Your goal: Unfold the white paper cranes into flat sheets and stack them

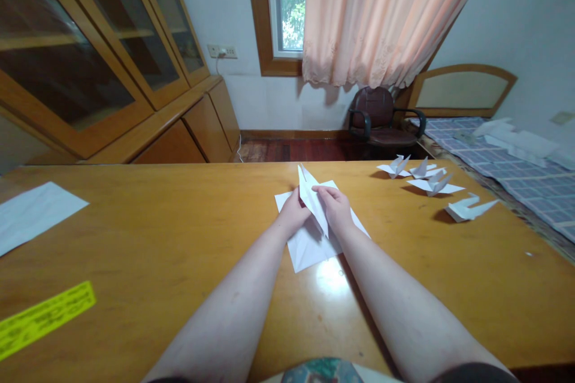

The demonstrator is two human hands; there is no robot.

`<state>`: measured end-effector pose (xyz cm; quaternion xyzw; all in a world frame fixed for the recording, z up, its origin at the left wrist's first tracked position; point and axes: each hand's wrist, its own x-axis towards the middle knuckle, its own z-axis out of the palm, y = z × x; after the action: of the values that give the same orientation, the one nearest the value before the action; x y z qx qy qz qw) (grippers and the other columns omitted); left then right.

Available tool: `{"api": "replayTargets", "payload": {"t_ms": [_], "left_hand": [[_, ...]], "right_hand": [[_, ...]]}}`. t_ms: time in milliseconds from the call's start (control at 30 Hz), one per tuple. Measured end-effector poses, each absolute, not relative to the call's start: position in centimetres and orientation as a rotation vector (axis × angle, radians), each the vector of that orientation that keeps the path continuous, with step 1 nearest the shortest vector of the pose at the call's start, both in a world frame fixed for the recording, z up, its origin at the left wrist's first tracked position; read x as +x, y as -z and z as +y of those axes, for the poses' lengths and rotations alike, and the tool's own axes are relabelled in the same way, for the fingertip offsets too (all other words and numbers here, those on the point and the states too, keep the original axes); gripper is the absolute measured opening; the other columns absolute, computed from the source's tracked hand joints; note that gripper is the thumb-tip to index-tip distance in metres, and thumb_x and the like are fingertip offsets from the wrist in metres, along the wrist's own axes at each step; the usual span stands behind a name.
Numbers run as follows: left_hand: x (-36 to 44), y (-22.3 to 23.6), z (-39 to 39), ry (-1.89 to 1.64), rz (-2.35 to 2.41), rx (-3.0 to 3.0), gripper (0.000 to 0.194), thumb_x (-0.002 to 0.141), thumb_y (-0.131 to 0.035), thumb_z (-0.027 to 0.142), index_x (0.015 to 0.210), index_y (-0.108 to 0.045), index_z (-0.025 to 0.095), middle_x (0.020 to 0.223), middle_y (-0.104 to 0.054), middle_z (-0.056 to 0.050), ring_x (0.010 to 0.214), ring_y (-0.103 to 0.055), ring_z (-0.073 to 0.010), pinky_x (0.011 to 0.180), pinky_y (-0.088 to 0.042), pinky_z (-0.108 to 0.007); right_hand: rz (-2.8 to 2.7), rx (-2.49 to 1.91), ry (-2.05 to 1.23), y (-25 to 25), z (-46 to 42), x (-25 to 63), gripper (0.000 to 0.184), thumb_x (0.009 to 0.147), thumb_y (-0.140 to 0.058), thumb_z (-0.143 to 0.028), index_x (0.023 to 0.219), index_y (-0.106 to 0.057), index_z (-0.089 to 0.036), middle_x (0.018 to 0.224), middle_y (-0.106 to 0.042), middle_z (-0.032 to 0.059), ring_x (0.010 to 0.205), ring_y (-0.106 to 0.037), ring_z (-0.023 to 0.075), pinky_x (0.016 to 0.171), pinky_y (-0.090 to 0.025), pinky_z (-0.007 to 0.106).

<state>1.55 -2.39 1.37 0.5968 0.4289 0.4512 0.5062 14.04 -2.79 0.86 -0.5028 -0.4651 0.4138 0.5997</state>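
Between my hands is a piece of folded white paper (313, 196), a narrow diamond shape with a split at its far tip. My left hand (293, 213) grips its left side, the fingers partly hidden behind the paper. On the other side, my right hand (335, 206) pinches the right edge between thumb and fingers. Beneath both hands a creased white sheet of paper (302, 254) lies flat on the wooden table (179, 239). Several folded paper cranes (469, 208) stand at the table's far right.
At the left lie a stack of white paper (40, 212) and a yellow printed strip (47, 317). A tiny paper scrap (529, 254) is near the right edge. Beyond the table are an office chair (380, 114), a bed (503, 155) and a glass-fronted cabinet (103, 102).
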Motion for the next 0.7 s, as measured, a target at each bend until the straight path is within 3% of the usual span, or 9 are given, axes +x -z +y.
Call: {"api": "replayTargets", "payload": {"t_ms": [400, 700], "left_hand": [[1.7, 0.1, -1.2, -1.297, 0.919, 1.147, 0.050, 0.075, -0.055, 0.016, 0.123, -0.042, 0.018, 0.130, -0.050, -0.012, 0.114, -0.052, -0.0191, 0.097, -0.041, -0.035], [1.4, 0.6, -0.6, -1.320, 1.084, 1.170, 0.050, 0.068, -0.062, 0.010, 0.116, -0.048, 0.019, 0.114, -0.061, -0.011, 0.097, -0.061, -0.0203, 0.085, -0.048, -0.034]], "right_hand": [[-1.117, -1.233, -0.882, -0.5, -2.5, 14.1, 0.024, 0.070, -0.061, -0.033, 0.087, -0.071, -0.019, 0.087, -0.071, 0.0057, 0.078, -0.061, 0.0188, 0.074, -0.046, 0.032], [-1.145, -1.246, -0.884, -0.3, -2.5, 14.1, 0.026, 0.070, -0.060, -0.035, 0.088, -0.071, -0.019, 0.086, -0.070, 0.0054, 0.076, -0.060, 0.0184, 0.071, -0.045, 0.031]]}}
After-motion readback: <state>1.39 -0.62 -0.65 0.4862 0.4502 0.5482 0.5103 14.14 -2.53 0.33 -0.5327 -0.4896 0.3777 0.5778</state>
